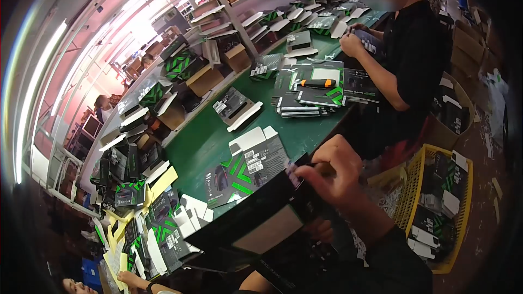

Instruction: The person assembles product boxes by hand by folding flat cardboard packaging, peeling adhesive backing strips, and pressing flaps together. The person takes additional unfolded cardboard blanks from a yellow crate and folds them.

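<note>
Box (251, 221) nearest, long axis running from eight to two o'clock; left hand (321, 231), shadowed towards its three-o'clock side, grip impossible to tell; right hand (338, 174), plainly touching, thumb and curled fingers gripping its two-o'clock end.

The right hand's fingers (311, 178) pinch a dark carton (256, 218) near a green table (201, 141) bearing more cartons (264, 166).
</note>
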Demonstrator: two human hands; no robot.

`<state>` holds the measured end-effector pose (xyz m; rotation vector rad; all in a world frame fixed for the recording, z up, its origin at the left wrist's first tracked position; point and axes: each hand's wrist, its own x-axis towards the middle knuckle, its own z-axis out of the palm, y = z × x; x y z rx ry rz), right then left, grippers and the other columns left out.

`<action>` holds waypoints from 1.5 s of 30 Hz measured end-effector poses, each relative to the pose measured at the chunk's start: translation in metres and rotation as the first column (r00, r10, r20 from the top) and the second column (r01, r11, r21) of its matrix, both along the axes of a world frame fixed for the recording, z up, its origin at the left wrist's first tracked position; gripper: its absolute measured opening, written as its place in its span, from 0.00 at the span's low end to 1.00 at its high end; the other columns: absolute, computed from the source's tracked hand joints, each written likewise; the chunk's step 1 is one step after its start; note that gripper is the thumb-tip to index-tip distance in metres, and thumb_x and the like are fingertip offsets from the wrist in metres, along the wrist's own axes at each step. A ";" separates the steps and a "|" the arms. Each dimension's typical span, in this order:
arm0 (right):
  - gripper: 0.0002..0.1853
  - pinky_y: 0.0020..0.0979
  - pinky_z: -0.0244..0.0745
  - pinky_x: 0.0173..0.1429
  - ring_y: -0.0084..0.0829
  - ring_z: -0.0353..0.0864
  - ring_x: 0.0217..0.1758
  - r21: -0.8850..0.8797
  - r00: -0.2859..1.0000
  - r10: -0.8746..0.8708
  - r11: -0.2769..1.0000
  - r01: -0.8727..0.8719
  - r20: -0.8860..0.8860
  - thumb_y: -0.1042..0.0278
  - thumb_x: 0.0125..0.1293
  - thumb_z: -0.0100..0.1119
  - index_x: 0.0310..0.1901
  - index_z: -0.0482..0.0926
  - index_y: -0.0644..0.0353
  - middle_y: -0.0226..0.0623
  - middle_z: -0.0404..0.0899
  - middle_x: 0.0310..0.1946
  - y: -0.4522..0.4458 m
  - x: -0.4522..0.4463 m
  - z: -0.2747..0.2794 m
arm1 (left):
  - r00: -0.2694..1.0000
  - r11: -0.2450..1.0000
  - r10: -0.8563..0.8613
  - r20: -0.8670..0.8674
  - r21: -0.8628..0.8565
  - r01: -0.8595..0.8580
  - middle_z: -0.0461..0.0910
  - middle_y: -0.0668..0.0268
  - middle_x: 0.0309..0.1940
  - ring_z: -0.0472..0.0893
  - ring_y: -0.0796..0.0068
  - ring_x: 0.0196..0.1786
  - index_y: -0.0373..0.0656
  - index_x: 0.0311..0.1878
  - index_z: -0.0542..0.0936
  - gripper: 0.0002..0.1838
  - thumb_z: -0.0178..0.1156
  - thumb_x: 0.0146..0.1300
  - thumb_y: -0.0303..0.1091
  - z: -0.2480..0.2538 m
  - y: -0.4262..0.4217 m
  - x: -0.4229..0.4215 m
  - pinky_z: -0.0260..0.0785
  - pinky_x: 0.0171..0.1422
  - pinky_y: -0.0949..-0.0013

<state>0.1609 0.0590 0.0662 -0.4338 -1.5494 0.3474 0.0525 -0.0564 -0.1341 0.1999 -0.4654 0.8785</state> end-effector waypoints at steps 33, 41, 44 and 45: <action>0.08 0.30 0.66 0.25 0.29 0.73 0.24 -0.078 0.958 -0.081 0.991 0.106 0.275 0.68 0.60 0.75 0.34 0.84 0.59 0.31 0.75 0.29 0.011 -0.028 -0.035 | 0.997 0.940 0.082 -0.010 -0.332 -0.081 0.56 0.81 0.25 0.57 0.85 0.29 0.60 0.22 0.64 0.18 0.54 0.70 0.35 0.070 -0.005 -0.038 0.50 0.45 0.73; 0.11 0.30 0.67 0.24 0.29 0.73 0.23 -0.063 0.944 -0.050 0.995 0.075 0.325 0.65 0.58 0.78 0.33 0.84 0.59 0.31 0.74 0.28 0.017 -0.045 -0.042 | 0.994 0.973 0.063 0.089 -0.228 -0.041 0.55 0.81 0.24 0.57 0.86 0.28 0.60 0.21 0.64 0.19 0.54 0.71 0.37 0.054 -0.005 -0.039 0.49 0.46 0.72; 0.16 0.30 0.66 0.22 0.29 0.72 0.21 -0.024 0.941 0.033 0.999 -0.027 0.338 0.59 0.54 0.81 0.31 0.82 0.59 0.31 0.74 0.27 0.018 -0.046 -0.034 | 0.996 0.957 0.067 0.053 -0.287 -0.049 0.56 0.81 0.24 0.58 0.86 0.29 0.60 0.22 0.65 0.18 0.54 0.71 0.37 0.061 -0.009 -0.046 0.49 0.46 0.72; 0.18 0.29 0.65 0.22 0.29 0.71 0.20 0.024 0.937 0.031 0.999 -0.042 0.347 0.57 0.53 0.82 0.31 0.81 0.58 0.30 0.73 0.26 0.020 -0.045 -0.034 | 0.997 0.949 0.073 0.028 -0.311 -0.061 0.56 0.81 0.25 0.58 0.86 0.29 0.60 0.22 0.65 0.18 0.54 0.71 0.37 0.065 -0.012 -0.048 0.49 0.46 0.72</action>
